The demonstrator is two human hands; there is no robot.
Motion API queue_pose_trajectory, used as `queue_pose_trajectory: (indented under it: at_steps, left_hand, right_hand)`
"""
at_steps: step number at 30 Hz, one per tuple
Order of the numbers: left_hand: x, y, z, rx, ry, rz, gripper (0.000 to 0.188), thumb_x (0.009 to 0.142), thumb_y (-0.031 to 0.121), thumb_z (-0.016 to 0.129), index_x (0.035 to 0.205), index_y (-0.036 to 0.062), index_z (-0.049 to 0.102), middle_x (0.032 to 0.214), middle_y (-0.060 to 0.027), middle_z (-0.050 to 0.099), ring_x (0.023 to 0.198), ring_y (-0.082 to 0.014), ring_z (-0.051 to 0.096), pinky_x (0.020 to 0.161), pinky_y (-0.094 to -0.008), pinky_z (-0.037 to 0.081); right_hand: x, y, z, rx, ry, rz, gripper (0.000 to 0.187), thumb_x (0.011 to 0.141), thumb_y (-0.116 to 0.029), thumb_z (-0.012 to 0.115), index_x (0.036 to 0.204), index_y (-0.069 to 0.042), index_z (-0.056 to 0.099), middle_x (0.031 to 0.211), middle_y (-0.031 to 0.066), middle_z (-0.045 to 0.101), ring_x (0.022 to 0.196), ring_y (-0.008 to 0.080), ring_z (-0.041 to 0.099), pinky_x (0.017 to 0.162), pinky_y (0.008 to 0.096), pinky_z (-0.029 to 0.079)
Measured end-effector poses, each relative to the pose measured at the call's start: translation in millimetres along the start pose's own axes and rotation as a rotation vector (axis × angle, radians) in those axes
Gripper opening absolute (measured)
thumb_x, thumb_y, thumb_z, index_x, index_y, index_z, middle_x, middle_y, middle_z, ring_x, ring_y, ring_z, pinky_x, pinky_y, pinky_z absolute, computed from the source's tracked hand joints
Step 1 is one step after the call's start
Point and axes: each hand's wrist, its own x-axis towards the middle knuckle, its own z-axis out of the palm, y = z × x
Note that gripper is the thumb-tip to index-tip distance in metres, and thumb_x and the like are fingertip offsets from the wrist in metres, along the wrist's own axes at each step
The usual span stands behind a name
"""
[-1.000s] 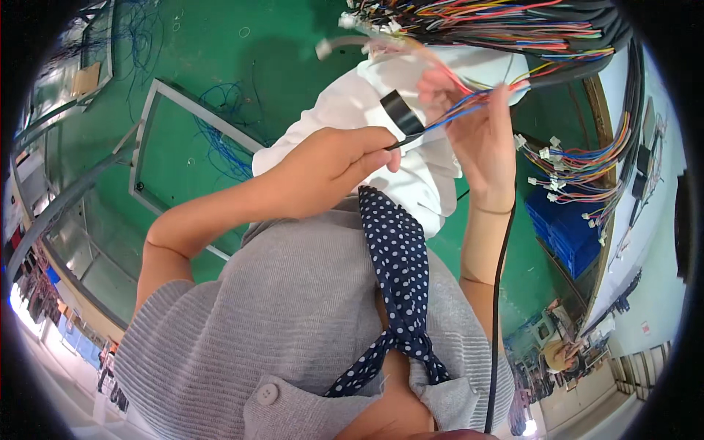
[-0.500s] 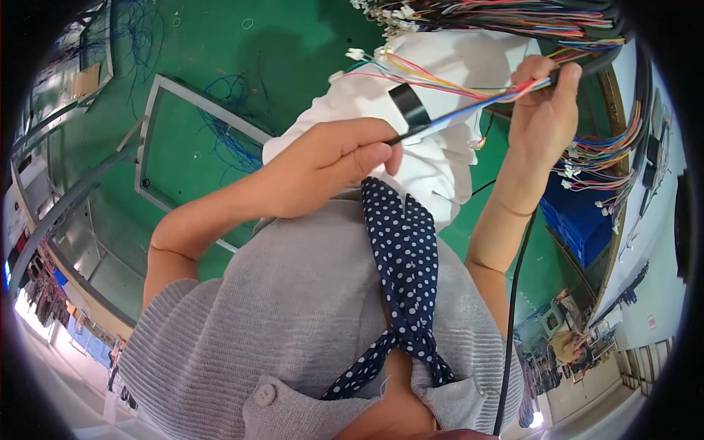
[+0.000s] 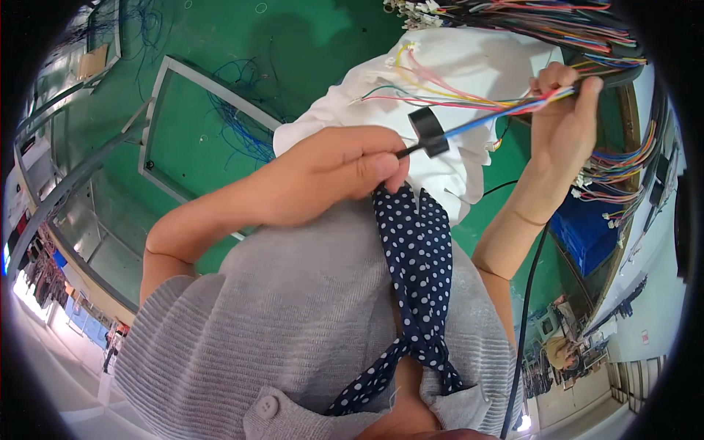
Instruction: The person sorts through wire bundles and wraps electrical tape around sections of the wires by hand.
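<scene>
Blue and other coloured wires [image 3: 480, 121] stretch taut between my hands above my lap. My left hand [image 3: 352, 165] pinches their dark end between thumb and fingers. Right beside those fingertips, a roll of black tape [image 3: 428, 132] lies against the wires, overlapping them in view; whether its strip is stuck on is hard to see. My right hand [image 3: 565, 117], farther out to the right, is closed round the wire bundle where it meets a thick black cable sleeve [image 3: 616, 75]. Loose pink, yellow and green wires [image 3: 440, 88] with small connectors fan leftward from it over the white cloth [image 3: 337, 99].
A large heap of wire harnesses [image 3: 528, 22] lies at the far right, with more wires [image 3: 623, 169] hanging beside a blue crate [image 3: 587, 227]. On the green floor [image 3: 198, 29] are a grey metal frame [image 3: 155, 121] and tangled blue wires [image 3: 246, 117]. A black cable [image 3: 524, 323] runs by my right arm.
The tape roll has swung from beyond the wires toward me and now overlaps them. Both hands keep their grip; the whole view has shifted slightly.
</scene>
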Motion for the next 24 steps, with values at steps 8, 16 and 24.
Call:
queue_pose_trajectory:
  at_steps: [8, 16, 24]
  left_hand:
    - [49, -18, -29, -0.225, -0.252, -0.188, 0.034, 0.098, 0.028, 0.046, 0.106, -0.0027, 0.059, 0.094, -0.0072, 0.063, 0.089, -0.0142, 0.062, 0.081, -0.0258, 0.049]
    - [51, 8, -29, -0.47, -0.241, -0.478, 0.039, 0.1, 0.035, 0.045, 0.092, -0.0004, 0.059, 0.062, 0.0072, 0.033, 0.05, -0.0012, 0.022, 0.039, -0.017, 0.018]
    - [33, -11, -16, 0.278, 0.18, 0.036, 0.024, 0.097, 0.022, 0.054, 0.099, -0.001, 0.062, 0.072, 0.0019, 0.055, 0.063, -0.0024, 0.043, 0.054, -0.0185, 0.034]
  right_hand:
    - [-49, 43, -28, -0.471, -0.695, 0.452, 0.08, 0.087, -0.067, 0.047, 0.122, 0.004, 0.057, 0.115, 0.0153, 0.063, 0.106, 0.0245, 0.06, 0.097, 0.036, 0.041]
    - [-36, 55, 24, 0.068, -0.882, 0.332, 0.077, 0.072, -0.027, 0.079, 0.134, 0.003, 0.045, 0.125, 0.015, 0.056, 0.117, 0.0221, 0.053, 0.102, 0.0362, 0.037]
    - [-59, 46, -2, -0.046, -0.662, 0.455, 0.055, 0.087, -0.037, 0.062, 0.12, 0.007, 0.054, 0.117, 0.0178, 0.059, 0.099, 0.0182, 0.058, 0.082, 0.0311, 0.047]
